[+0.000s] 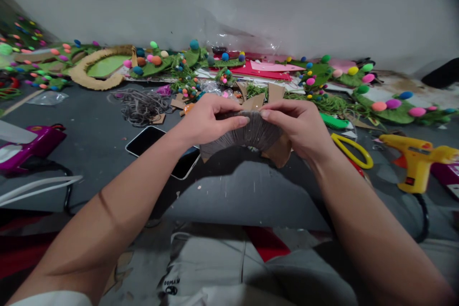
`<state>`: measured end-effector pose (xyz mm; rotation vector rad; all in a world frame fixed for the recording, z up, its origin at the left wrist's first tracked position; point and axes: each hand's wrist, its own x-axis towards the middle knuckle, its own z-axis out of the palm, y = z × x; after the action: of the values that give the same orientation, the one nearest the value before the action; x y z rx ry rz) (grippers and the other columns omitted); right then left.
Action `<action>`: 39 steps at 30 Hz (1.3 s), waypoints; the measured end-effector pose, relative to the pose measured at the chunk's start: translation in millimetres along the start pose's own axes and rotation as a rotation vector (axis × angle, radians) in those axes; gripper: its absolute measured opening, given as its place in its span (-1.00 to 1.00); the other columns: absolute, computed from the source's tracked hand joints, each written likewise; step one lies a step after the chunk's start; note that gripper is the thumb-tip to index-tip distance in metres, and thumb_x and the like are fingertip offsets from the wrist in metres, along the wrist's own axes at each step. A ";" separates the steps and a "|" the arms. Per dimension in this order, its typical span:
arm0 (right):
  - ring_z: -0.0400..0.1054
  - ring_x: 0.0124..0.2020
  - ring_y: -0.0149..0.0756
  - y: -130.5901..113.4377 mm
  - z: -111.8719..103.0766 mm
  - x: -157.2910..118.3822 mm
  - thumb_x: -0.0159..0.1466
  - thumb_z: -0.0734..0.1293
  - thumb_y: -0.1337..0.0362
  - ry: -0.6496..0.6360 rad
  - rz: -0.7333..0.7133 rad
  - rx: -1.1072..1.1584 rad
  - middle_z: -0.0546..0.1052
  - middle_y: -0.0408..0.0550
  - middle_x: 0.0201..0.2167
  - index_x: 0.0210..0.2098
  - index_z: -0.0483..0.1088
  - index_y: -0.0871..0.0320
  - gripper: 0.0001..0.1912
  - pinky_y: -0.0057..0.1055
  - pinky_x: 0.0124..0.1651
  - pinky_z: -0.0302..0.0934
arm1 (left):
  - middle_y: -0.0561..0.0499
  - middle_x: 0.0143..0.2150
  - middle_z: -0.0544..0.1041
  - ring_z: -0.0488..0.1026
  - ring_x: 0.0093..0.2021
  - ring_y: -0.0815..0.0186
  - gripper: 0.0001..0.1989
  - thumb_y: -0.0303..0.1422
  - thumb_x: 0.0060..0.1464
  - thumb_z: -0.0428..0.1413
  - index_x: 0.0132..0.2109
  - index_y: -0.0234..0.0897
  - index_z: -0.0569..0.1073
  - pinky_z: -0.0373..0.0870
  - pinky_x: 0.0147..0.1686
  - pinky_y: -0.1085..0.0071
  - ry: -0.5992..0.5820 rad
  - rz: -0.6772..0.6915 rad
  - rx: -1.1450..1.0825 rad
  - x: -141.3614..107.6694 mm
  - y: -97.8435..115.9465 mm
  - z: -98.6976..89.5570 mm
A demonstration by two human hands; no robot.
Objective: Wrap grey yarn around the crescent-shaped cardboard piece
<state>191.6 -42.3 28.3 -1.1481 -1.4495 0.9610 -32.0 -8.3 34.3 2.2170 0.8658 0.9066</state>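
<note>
Left forearm (118,210) partly hides phone (146,139) near wrapped cardboard (234,137)

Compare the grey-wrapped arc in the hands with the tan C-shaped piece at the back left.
The left hand and right hand hold the grey-wrapped arc; the tan C-shaped piece lies unheld. The arc shows bare cardboard at one end; the C-shaped piece looks tan throughout. Both are curved.

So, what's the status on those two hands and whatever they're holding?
Left hand, right hand both pinching grey-wrapped cardboard arc. Brown cardboard showing at its ends. Phone nearby, partly hidden by left forearm.
</note>
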 end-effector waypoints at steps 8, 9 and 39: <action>0.52 -0.19 -0.20 0.1 -4.0 0.6 0.23 0.48 0.07 -0.056 -0.022 -0.077 0.67 -0.11 -0.27 -0.26 0.68 0.04 -0.78 -0.27 -0.10 0.42 | 0.05 -0.46 0.46 0.32 -0.44 0.39 -0.82 -0.27 0.15 0.22 -0.28 -0.32 0.57 0.18 -0.48 0.46 0.007 -0.036 -0.030 1.7 -1.6 0.7; 0.52 -0.15 -0.18 0.4 -6.3 1.4 0.25 0.46 0.03 -0.070 -0.023 -0.082 0.67 -0.10 -0.23 -0.21 0.67 0.03 -0.75 -0.26 -0.07 0.42 | 0.05 -0.46 0.45 0.31 -0.45 0.40 -0.82 -0.27 0.16 0.21 -0.27 -0.32 0.57 0.17 -0.48 0.46 0.009 -0.040 -0.039 1.9 -2.3 0.8; 0.55 -0.21 -0.19 -0.7 -18.6 5.1 0.20 0.52 0.11 -0.035 -0.095 -0.143 0.67 -0.10 -0.29 -0.29 0.66 0.04 -0.84 -0.24 -0.10 0.45 | 0.06 -0.47 0.43 0.28 -0.48 0.42 -0.79 -0.25 0.16 0.22 -0.28 -0.33 0.58 0.18 -0.51 0.48 0.040 -0.085 -0.083 3.0 -4.8 0.5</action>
<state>209.6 -37.5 33.3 -1.1587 -1.6082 0.8258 -31.6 -3.2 31.7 2.0818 0.9167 0.9327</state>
